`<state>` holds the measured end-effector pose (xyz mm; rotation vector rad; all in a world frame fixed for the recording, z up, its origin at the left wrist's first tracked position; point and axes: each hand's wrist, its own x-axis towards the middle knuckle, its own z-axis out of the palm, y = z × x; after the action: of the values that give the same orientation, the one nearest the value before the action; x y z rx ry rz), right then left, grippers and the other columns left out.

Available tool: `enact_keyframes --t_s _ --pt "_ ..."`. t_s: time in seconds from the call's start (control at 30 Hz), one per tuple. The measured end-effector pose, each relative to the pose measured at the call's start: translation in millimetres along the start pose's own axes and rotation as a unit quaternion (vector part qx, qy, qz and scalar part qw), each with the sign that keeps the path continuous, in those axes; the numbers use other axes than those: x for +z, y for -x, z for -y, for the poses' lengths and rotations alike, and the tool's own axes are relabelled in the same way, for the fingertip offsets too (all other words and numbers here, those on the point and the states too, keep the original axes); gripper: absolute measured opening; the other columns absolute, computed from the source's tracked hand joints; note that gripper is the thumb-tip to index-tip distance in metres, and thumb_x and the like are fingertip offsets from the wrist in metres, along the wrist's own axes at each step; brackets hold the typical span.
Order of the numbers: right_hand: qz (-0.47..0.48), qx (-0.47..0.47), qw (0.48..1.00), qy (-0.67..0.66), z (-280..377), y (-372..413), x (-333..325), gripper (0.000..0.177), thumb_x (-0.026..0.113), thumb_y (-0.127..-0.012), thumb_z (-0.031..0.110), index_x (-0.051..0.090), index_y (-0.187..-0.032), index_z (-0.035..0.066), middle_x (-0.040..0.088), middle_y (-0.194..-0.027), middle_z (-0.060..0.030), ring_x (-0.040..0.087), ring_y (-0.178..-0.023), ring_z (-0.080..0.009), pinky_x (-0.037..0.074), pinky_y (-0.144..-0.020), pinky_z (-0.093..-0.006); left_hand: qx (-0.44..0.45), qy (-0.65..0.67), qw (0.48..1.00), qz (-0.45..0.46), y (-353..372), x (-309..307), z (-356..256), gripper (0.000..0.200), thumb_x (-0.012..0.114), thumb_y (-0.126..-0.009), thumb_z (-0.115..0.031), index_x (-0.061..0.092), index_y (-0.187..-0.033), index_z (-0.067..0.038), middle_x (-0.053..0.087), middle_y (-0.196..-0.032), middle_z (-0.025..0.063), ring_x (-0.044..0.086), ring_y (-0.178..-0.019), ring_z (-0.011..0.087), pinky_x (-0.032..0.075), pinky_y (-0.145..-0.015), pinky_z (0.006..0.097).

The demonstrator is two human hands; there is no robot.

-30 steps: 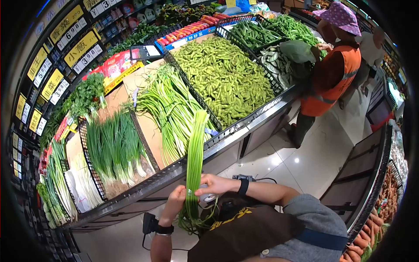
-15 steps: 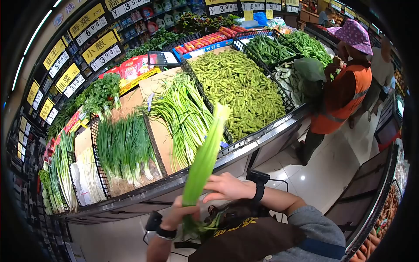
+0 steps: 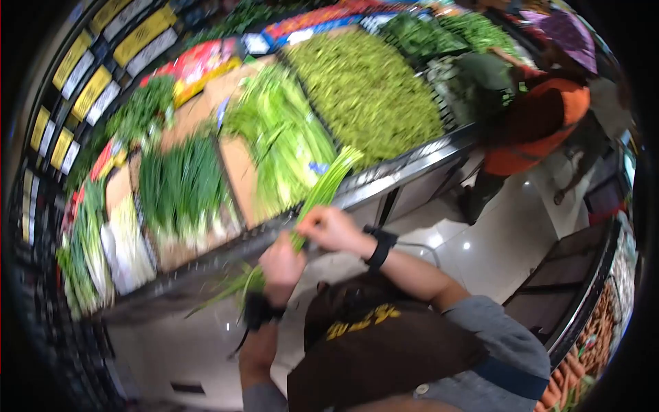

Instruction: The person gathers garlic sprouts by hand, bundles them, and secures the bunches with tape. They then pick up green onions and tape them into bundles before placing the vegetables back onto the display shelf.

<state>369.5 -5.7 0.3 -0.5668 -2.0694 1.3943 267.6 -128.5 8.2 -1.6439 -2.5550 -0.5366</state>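
A bunch of long, thin green stalks [image 3: 329,180] slants up in front of me, its pale cut ends pointing at the produce stand. The loose, leafy end hangs out to the lower left, past my left wrist. My left hand [image 3: 281,266] is wrapped round the middle of the bunch. Just above it, my right hand [image 3: 333,230] has its fingers closed on the stalks, with the thumb side toward the left hand. Similar light green stalks [image 3: 278,147] lie in the stand beyond my hands. Motion blurs the finer detail.
Green onions [image 3: 184,189] and white-stemmed greens [image 3: 127,240] lie to the left; pods [image 3: 371,96] fill a bin to the right. A metal stand edge [image 3: 401,168] runs across. A person in an orange vest [image 3: 532,130] stands right. Carrots [image 3: 566,381] are at lower right.
My right hand has moved from beside the bunch to gripping it. The bunch is lower and tilted further, its leafy end now out to the left. The view has shifted.
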Motion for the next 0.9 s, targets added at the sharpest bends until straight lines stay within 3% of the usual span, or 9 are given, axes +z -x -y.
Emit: enact_keyframes --t_s 0.13,0.2,0.23,0.3,0.4,0.47,0.63,0.77,0.9 --pt "0.019 0.145 0.981 -0.13 -48.7 19.3 9.8 0.029 0.065 -0.08 0.028 0.066 -0.066 0.003 0.052 -0.046 -0.0022 0.044 -0.04 -0.0092 0.035 -0.041 -0.0281 -0.085 -0.017 0.995 0.045 18.1 37.9 -9.5 0.035 0.065 -0.068 -0.011 0.042 -0.092 -0.004 0.061 -0.075 0.0172 0.062 -0.068 0.0358 0.049 -0.059 0.0446" --pt "0.046 0.19 0.971 -0.136 -53.4 25.8 7.6 0.028 0.064 -0.081 0.026 0.067 -0.067 0.002 0.047 -0.045 0.0014 0.038 -0.041 -0.0042 0.03 -0.039 -0.0254 -0.094 0.027 0.995 0.031 27.4 48.2 -11.0 0.049 0.063 -0.07 -0.01 0.04 -0.113 -0.001 0.059 -0.069 0.0202 0.059 -0.062 0.0398 0.046 -0.055 0.0486" --pt "0.066 0.21 0.97 -0.099 -41.5 27.2 1.5 0.029 0.064 -0.08 0.029 0.068 -0.067 0.004 0.05 -0.045 -0.0003 0.043 -0.041 -0.0071 0.034 -0.041 -0.0274 -0.098 0.027 0.994 0.033 31.3 45.0 -14.8 0.049 0.063 -0.07 -0.01 0.04 -0.113 -0.001 0.059 -0.069 0.0202 0.059 -0.062 0.0398 0.046 -0.055 0.0486" --pt "0.076 0.197 0.976 -0.045 -42.2 28.0 1.9 0.03 0.064 -0.079 0.032 0.068 -0.065 0.005 0.052 -0.046 -0.0014 0.046 -0.041 -0.0087 0.036 -0.042 -0.0282 -0.095 0.022 0.995 0.032 33.4 35.6 -23.3 0.085 0.065 -0.066 -0.007 0.018 -0.136 0.001 0.06 -0.074 0.0177 0.06 -0.061 0.0359 0.048 -0.054 0.0435" --pt "0.086 0.226 0.97 -0.009 -39.7 25.8 -1.8 0.032 0.065 -0.076 0.037 0.068 -0.061 0.008 0.058 -0.049 -0.0043 0.054 -0.046 -0.0127 0.043 -0.048 -0.0295 -0.128 0.049 0.989 0.049 34.5 26.9 -27.5 0.104 0.065 -0.064 -0.005 -0.004 -0.141 -0.003 0.061 -0.076 0.0195 0.059 -0.06 0.0373 0.047 -0.054 0.0445" --pt "0.098 0.206 0.973 -0.02 -38.3 24.7 -3.8 0.033 0.065 -0.076 0.037 0.068 -0.061 0.008 0.057 -0.049 -0.0039 0.054 -0.044 -0.0122 0.043 -0.046 -0.0289 -0.159 0.072 0.984 0.047 33.9 27.4 -30.9 0.107 0.066 -0.064 -0.004 -0.008 -0.141 -0.007 0.061 -0.082 0.0228 0.059 -0.065 0.0398 0.046 -0.058 0.0474" --pt "0.124 0.267 0.955 -0.043 -24.5 20.7 -7.9 0.039 0.064 -0.075 0.04 0.062 -0.054 0.007 0.055 -0.046 -0.0023 0.054 -0.039 -0.0123 0.044 -0.041 -0.0277 -0.115 0.057 0.992 0.003 34.3 18.5 -37.5 0.104 0.066 -0.066 -0.004 -0.005 -0.142 -0.006 0.059 -0.086 0.0243 0.059 -0.069 0.0401 0.046 -0.06 0.0479" --pt "0.13 0.241 0.962 0.003 -24.4 18.6 -5.5 0.043 0.062 -0.077 0.044 0.061 -0.055 0.007 0.053 -0.045 -0.0013 0.05 -0.036 -0.01 0.039 -0.038 -0.0256 -0.068 -0.012 0.997 0.048 37.0 34.6 -25.1 0.081 0.064 -0.07 -0.008 0.019 -0.138 -0.004 0.058 -0.089 0.0238 0.059 -0.073 0.04 0.046 -0.063 0.048" --pt "0.129 0.154 0.98 0.005 -35.5 22.8 -1.0 0.044 0.058 -0.081 0.046 0.063 -0.062 0.007 0.057 -0.051 -0.0051 0.055 -0.048 -0.0159 0.043 -0.048 -0.0314 -0.061 0.03 0.997 0.03 34.5 41.3 -6.2 0.054 0.063 -0.071 -0.01 0.041 -0.121 -0.003 0.059 -0.087 0.0201 0.059 -0.078 0.0401 0.047 -0.066 0.0462"
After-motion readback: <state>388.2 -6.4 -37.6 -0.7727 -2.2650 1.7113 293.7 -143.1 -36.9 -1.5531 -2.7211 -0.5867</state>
